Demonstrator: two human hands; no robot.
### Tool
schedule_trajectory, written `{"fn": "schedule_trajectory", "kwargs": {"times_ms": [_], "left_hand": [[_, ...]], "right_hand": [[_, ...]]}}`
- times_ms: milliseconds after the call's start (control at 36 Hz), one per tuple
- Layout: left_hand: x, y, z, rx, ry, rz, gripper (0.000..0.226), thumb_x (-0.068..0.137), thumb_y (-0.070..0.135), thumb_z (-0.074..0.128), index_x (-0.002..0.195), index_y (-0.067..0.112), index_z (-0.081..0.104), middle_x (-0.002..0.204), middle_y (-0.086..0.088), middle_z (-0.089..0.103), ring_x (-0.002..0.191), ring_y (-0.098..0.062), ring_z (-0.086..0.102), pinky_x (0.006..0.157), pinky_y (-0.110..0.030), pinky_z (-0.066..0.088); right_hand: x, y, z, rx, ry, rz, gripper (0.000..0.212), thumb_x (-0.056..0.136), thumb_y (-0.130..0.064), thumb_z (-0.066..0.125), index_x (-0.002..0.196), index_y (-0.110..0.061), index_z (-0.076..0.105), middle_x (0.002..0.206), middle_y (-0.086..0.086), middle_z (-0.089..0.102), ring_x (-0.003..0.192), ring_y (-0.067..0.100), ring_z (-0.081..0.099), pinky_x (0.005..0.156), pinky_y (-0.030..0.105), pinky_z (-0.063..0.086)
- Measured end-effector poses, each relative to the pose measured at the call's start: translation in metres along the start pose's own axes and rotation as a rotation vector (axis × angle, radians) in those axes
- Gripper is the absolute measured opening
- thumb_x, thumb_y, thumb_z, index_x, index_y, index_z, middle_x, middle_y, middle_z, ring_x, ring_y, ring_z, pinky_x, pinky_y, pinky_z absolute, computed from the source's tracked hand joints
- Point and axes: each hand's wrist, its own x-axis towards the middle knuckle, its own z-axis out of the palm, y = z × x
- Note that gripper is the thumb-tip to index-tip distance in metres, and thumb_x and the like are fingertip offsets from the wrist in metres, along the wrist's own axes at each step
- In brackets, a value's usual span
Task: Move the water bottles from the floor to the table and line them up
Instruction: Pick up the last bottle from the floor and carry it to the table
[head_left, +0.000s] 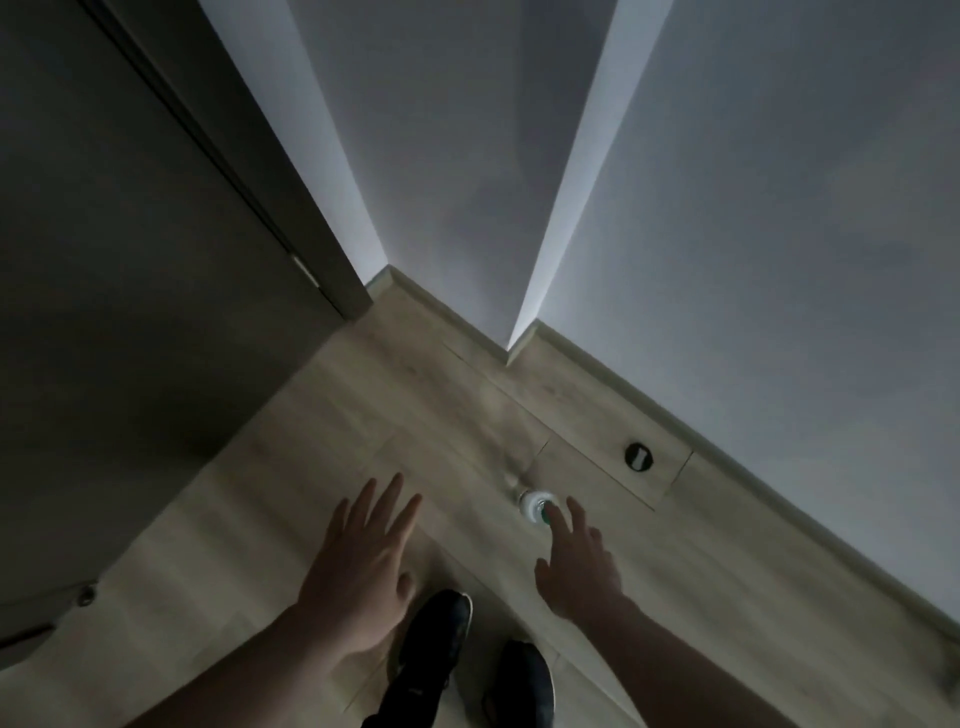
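One water bottle stands upright on the pale wooden floor, seen from straight above, with a white top and a bit of green label showing. My right hand reaches down over it, fingers spread, the fingertips just at the bottle's near right side without closing on it. My left hand hovers to the left of the bottle, open and flat with fingers apart, holding nothing. No table is in view.
A dark door fills the left side. White walls with a wooden skirting board run behind and right of the bottle. A round black doorstop sits on the floor near the skirting. My two dark shoes stand below the hands.
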Motion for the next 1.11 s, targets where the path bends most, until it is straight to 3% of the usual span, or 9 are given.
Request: {"fn": "schedule_trajectory", "kwargs": {"times_ms": [194, 361, 500, 556, 611, 694, 917, 1000, 1111], "left_hand": [[0.040, -0.035, 0.061, 0.014, -0.083, 0.019, 0.083, 0.094, 0.046, 0.052, 0.159, 0.029, 0.002, 0.165, 0.002, -0.016, 0.153, -0.025, -0.007, 0.123, -0.042, 0.005], [0.040, -0.061, 0.093, 0.099, -0.119, 0.060, 0.086, 0.064, 0.048, 0.077, 0.142, 0.020, 0.052, 0.156, -0.007, 0.038, 0.139, -0.031, 0.043, 0.103, -0.047, 0.048], [0.026, -0.058, 0.077, 0.137, -0.093, 0.091, 0.083, 0.059, 0.048, 0.082, 0.133, 0.019, 0.060, 0.148, -0.008, 0.049, 0.131, -0.030, 0.051, 0.104, -0.041, 0.046], [0.016, -0.047, 0.059, 0.124, -0.092, 0.086, 0.082, 0.058, 0.049, 0.083, 0.132, 0.019, 0.061, 0.146, -0.007, 0.052, 0.130, -0.029, 0.052, 0.105, -0.038, 0.042], [0.005, -0.034, 0.037, 0.120, -0.077, 0.108, 0.083, 0.055, 0.049, 0.084, 0.130, 0.019, 0.063, 0.144, -0.007, 0.054, 0.128, -0.029, 0.055, 0.099, -0.040, 0.051], [-0.015, -0.009, -0.007, 0.087, -0.070, 0.135, 0.082, 0.055, 0.045, 0.084, 0.130, 0.018, 0.061, 0.144, -0.008, 0.053, 0.128, -0.029, 0.053, 0.097, -0.042, 0.053], [-0.097, 0.072, -0.167, -0.028, -0.097, 0.261, 0.063, 0.086, 0.041, 0.061, 0.145, 0.019, 0.047, 0.161, -0.005, 0.027, 0.148, -0.027, 0.027, 0.117, -0.039, 0.030], [-0.135, 0.098, -0.227, -0.019, -0.083, 0.352, 0.062, 0.085, 0.041, 0.060, 0.140, 0.016, 0.052, 0.157, -0.007, 0.035, 0.144, -0.028, 0.033, 0.114, -0.042, 0.037], [-0.176, 0.128, -0.284, -0.013, -0.076, 0.466, 0.058, 0.073, 0.040, 0.062, 0.125, 0.014, 0.063, 0.141, -0.012, 0.053, 0.128, -0.033, 0.051, 0.095, -0.047, 0.053]], "right_hand": [[0.077, 0.005, 0.055, 0.046, 0.014, 0.088, 0.058, 0.092, -0.014, 0.061, 0.144, -0.019, 0.036, 0.149, 0.006, 0.023, 0.118, 0.028, 0.050, 0.094, 0.036, 0.050], [0.101, 0.009, 0.074, 0.191, 0.171, 0.122, 0.038, 0.086, 0.007, 0.061, 0.118, -0.014, 0.054, 0.122, 0.005, 0.041, 0.086, 0.020, 0.057, 0.073, 0.024, 0.050], [0.069, 0.003, 0.063, 0.252, 0.174, 0.123, 0.032, 0.084, 0.009, 0.057, 0.104, -0.017, 0.057, 0.107, -0.003, 0.038, 0.075, 0.018, 0.050, 0.065, 0.027, 0.044], [0.044, -0.001, 0.048, 0.280, 0.179, 0.112, 0.031, 0.083, 0.006, 0.058, 0.101, -0.018, 0.057, 0.105, -0.003, 0.039, 0.075, 0.022, 0.052, 0.065, 0.031, 0.045], [0.013, -0.006, 0.028, 0.323, 0.179, 0.106, 0.028, 0.082, 0.003, 0.059, 0.099, -0.020, 0.058, 0.106, -0.002, 0.042, 0.078, 0.024, 0.058, 0.068, 0.035, 0.050], [-0.043, -0.012, -0.006, 0.377, 0.183, 0.110, 0.020, 0.085, -0.005, 0.062, 0.100, -0.018, 0.061, 0.106, -0.003, 0.045, 0.082, 0.024, 0.061, 0.072, 0.032, 0.052], [-0.221, -0.040, -0.121, 0.516, 0.209, 0.204, 0.016, 0.081, -0.018, 0.066, 0.097, -0.020, 0.064, 0.106, -0.001, 0.052, 0.090, 0.026, 0.060, 0.078, 0.036, 0.051], [-0.294, -0.047, -0.159, 0.559, 0.270, 0.211, 0.014, 0.081, -0.017, 0.067, 0.095, -0.019, 0.065, 0.104, -0.001, 0.052, 0.086, 0.022, 0.057, 0.074, 0.032, 0.049], [-0.382, -0.043, -0.194, 0.596, 0.346, 0.252, 0.011, 0.083, -0.016, 0.066, 0.091, -0.023, 0.064, 0.100, -0.005, 0.052, 0.079, 0.016, 0.055, 0.062, 0.022, 0.042]]}}
